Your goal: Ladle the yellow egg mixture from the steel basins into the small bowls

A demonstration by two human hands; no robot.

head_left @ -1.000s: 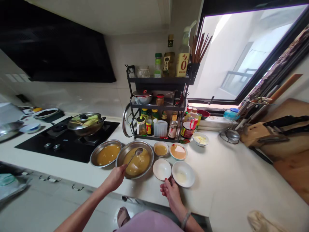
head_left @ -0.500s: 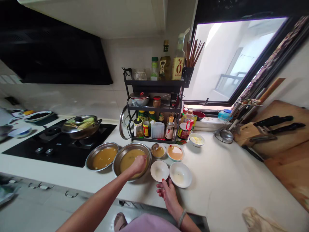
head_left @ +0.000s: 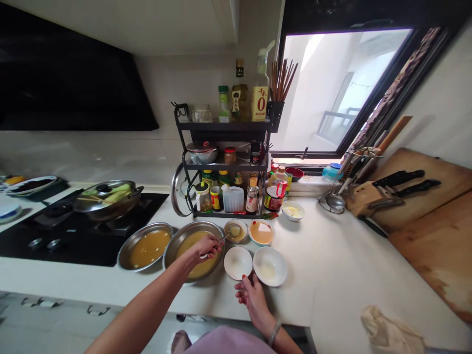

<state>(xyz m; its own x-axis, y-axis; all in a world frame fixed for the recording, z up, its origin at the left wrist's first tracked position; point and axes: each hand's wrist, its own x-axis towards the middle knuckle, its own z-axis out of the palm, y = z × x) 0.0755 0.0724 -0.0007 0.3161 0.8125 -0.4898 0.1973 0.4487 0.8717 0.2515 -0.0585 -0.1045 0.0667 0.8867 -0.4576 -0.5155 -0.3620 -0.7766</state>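
Observation:
My left hand (head_left: 208, 246) is closed round the handle of a metal spoon (head_left: 223, 239), above a large steel bowl (head_left: 170, 251) of yellowish liquid. The spoon's head is at a small bowl (head_left: 244, 224) of similar liquid; whether it touches the liquid I cannot tell. My right hand (head_left: 251, 293) has its fingers apart, fingertips at the near rim of a white bowl (head_left: 238, 263). Beside that stands a second white bowl (head_left: 280, 265) with a little pale matter at its bottom. A bowl of orange liquid (head_left: 261, 231) sits behind them.
Left of the large bowl is a steel dish (head_left: 123, 255) of brownish liquid, then a lidded pan (head_left: 105, 199) on the black hob (head_left: 92, 246). A black rack (head_left: 224, 126) of bottles stands behind. Knives in a block (head_left: 363, 199) and a cloth (head_left: 391, 327) are at right.
The spoon's head has turned at the small bowl, from its dark side showing to a lighter side. My left hand has tilted with it. The view has shifted slightly right.

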